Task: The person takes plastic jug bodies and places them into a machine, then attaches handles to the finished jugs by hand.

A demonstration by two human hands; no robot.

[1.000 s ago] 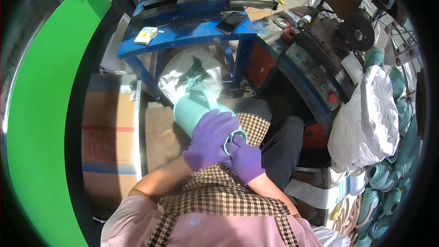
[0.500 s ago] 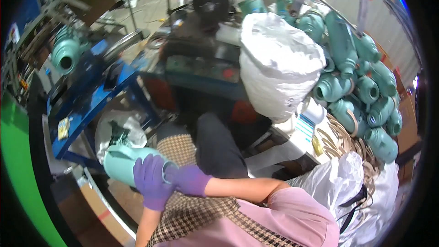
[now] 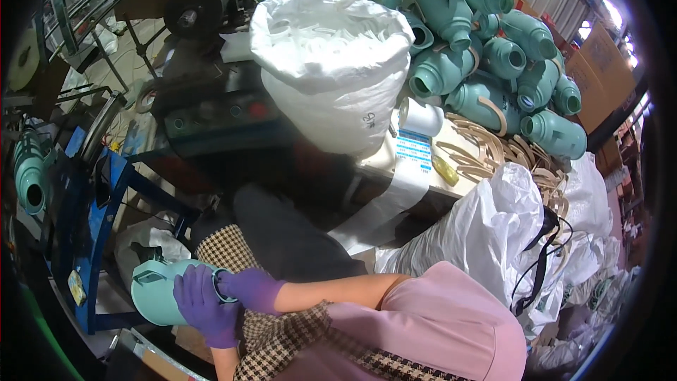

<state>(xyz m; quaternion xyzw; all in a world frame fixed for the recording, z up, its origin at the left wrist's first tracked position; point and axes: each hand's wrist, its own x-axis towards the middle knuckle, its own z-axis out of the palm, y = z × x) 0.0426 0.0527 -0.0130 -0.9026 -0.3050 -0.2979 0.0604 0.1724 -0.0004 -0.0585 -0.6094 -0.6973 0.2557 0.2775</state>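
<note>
A pale green plastic jug [image 3: 159,295] with a side handle lies tilted over my lap, its open mouth turned toward the right. My left hand [image 3: 206,305], in a purple glove, is wrapped around its body near the mouth. From the right, my right hand [image 3: 252,289], gloved in purple too, is closed at the rim. Its fingertips are partly hidden there, so I cannot tell whether it also holds something small. Below the jug's far end sits a whitish plastic bag [image 3: 151,236].
A large white sack [image 3: 331,106] full of white pieces stands ahead, beside a dark machine [image 3: 218,123]. Many similar green jugs [image 3: 486,99] are piled at right, with beige curved strips [image 3: 486,144] and a white roll [image 3: 421,117]. A blue metal frame [image 3: 106,219] stands left.
The view has swung toward the right, so the sack and pile sit further left in it. Both hands stay on the jug, whose handle now shows more at its far end.
</note>
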